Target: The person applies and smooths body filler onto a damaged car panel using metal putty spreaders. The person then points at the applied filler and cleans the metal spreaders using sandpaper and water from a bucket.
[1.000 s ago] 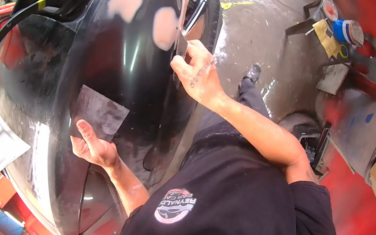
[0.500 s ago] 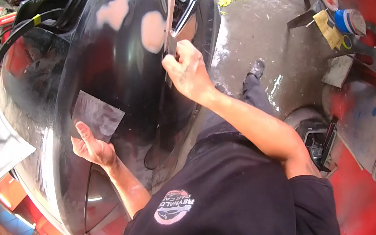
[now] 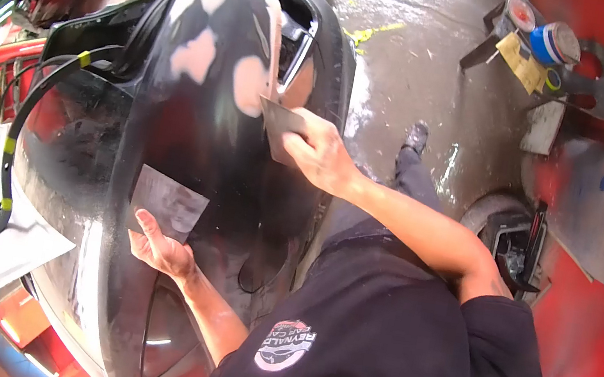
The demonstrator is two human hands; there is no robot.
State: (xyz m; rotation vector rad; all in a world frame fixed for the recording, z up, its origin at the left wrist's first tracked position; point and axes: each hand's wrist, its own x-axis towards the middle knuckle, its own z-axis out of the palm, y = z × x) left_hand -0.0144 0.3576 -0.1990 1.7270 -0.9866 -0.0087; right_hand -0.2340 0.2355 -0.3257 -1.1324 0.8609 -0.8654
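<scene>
My left hand [image 3: 164, 252] holds a flat grey mixing plate [image 3: 170, 201] by its lower edge, thumb on top. Greyish smears mark its face. In my right hand [image 3: 321, 154] is a thin, flat putty spreader [image 3: 277, 123], pinched between thumb and fingers. Its far corner is at the edge of a pale filler patch [image 3: 249, 85] on the black car panel [image 3: 192, 132]; whether it touches cannot be made out. Another pale filler patch [image 3: 195, 55] lies farther left on the same panel.
A black curved trim piece [image 3: 12, 135] with yellow tape lies left of the car. On the right, a small stand carries a blue-banded tub [image 3: 554, 43] and yellow paper [image 3: 522, 61]. Below it sit dark car parts [image 3: 518, 242] on the floor beside a red wall.
My right hand has moved slightly right and down, turning the spreader so its flat face shows. The view has shifted, and the mixing plate stays in my left hand.
</scene>
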